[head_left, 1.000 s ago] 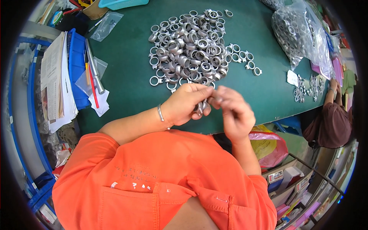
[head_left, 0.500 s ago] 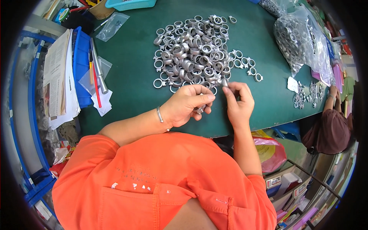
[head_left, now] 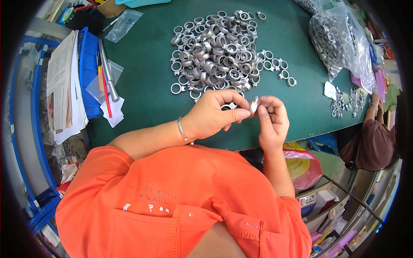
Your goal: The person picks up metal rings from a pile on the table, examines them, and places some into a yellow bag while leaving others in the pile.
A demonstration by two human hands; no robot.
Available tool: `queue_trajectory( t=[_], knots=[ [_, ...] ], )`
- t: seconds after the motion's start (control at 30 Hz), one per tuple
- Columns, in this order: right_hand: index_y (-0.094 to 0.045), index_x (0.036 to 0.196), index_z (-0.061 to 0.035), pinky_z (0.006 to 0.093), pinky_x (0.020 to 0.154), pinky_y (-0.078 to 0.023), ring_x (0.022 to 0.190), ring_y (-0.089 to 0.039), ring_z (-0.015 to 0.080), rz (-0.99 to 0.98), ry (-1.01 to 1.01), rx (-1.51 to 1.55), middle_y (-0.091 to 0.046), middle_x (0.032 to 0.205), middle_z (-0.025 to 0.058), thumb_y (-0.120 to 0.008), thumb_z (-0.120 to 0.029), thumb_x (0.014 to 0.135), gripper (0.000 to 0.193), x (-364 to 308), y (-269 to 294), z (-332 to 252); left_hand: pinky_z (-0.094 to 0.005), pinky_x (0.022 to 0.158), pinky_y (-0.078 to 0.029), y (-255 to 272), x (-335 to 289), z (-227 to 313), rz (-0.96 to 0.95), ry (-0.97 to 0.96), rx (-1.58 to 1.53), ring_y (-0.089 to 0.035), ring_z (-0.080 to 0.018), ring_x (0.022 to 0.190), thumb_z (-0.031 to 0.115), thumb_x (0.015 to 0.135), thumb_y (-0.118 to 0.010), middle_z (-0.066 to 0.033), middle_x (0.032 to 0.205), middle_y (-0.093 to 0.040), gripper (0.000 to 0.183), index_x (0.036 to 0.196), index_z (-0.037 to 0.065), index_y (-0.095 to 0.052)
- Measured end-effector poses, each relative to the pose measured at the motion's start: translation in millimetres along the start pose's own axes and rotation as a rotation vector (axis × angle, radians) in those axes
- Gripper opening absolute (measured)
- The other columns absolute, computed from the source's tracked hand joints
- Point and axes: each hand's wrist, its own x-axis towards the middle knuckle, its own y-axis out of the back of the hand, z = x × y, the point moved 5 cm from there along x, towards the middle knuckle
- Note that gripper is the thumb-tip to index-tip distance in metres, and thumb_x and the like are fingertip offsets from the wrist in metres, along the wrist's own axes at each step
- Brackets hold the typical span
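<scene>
Through the head camera I see two bare hands, close together at the near edge of a green table (head_left: 142, 77). The right hand (head_left: 273, 120) pinches a single metal ring (head_left: 253, 106) between the thumb and the bent forefinger; its fingertips are a little blurred for me. This ring stands just beside the thumb tip of the left hand (head_left: 215, 112), but I cannot tell surely whether the left fingers also touch it. The left hand is curled closed, and in its fingers it keeps another ring (head_left: 227, 106), partly hidden; how many are there, I cannot count. On the left wrist I notice a silver bracelet (head_left: 181, 129).

Right in front of the hands lies a large heap of grey rings (head_left: 219, 56), piled one over the other. To the right of it, a small group of rings (head_left: 275, 65) lies flat on the table. Farther to the right I find a clear plastic bag (head_left: 329, 41) full of similar parts, and below it a white paper tag (head_left: 330, 90) near small metal pieces (head_left: 338, 103). At the left side stands a blue bin (head_left: 88, 77), with a red pen (head_left: 106, 96) beside it.
</scene>
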Motion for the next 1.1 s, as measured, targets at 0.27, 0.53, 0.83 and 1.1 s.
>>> queue_trajectory(
  t=[0.27,0.53,0.83,1.1],
  knots=[
    [-0.049,0.11,0.0053,0.0252,0.075,-0.05,0.087,-0.058,0.0137,-0.062,0.049,0.076,-0.057,0.103,0.0121,-0.06,0.009,0.08,0.033,-2.1,-10.7,-6.3,-0.0195,0.054,-0.042,2.4,-3.2,5.1,0.103,-0.146,0.206,-0.052,-0.0049,0.061,0.008,0.079,-0.065,0.0,0.078,-0.06,0.008,0.086,0.003,-0.065],
    [-0.05,0.11,0.0051,0.0239,0.074,-0.05,0.086,-0.057,0.0131,-0.064,0.082,-0.029,-0.055,0.105,0.0128,-0.061,0.011,0.077,0.035,-4.8,-6.1,-0.4,-0.016,0.043,-0.037,2.5,-4.2,3.0,0.093,-0.089,0.129,-0.048,-0.004,0.053,0.005,0.079,-0.066,-0.0026,0.081,-0.058,0.01,0.088,0.0,-0.062],
    [-0.056,0.101,0.0043,0.0243,0.068,-0.05,0.08,-0.059,0.0157,0.008,0.255,-0.335,-0.056,0.099,0.0137,-0.067,0.008,0.072,0.031,-2.7,-12.4,-14.6,-0.0178,0.046,-0.041,4.3,-3.8,1.9,0.115,-0.071,0.078,-0.051,-0.0031,0.057,0.015,0.079,-0.068,-0.0003,0.075,-0.061,0.017,0.091,0.003,-0.063],
    [-0.062,0.085,0.0018,0.0325,0.061,-0.047,0.069,-0.057,0.0248,-0.226,0.579,-0.593,-0.059,0.079,0.0127,-0.067,0.002,0.069,0.016,8.8,-35.5,-43.7,-0.022,0.043,-0.036,2.7,-4.2,-17.5,0.005,0.368,-0.642,-0.051,-0.0103,0.06,0.034,0.093,-0.044,-0.0012,0.069,-0.053,0.032,0.095,0.005,-0.058]
  ],
)
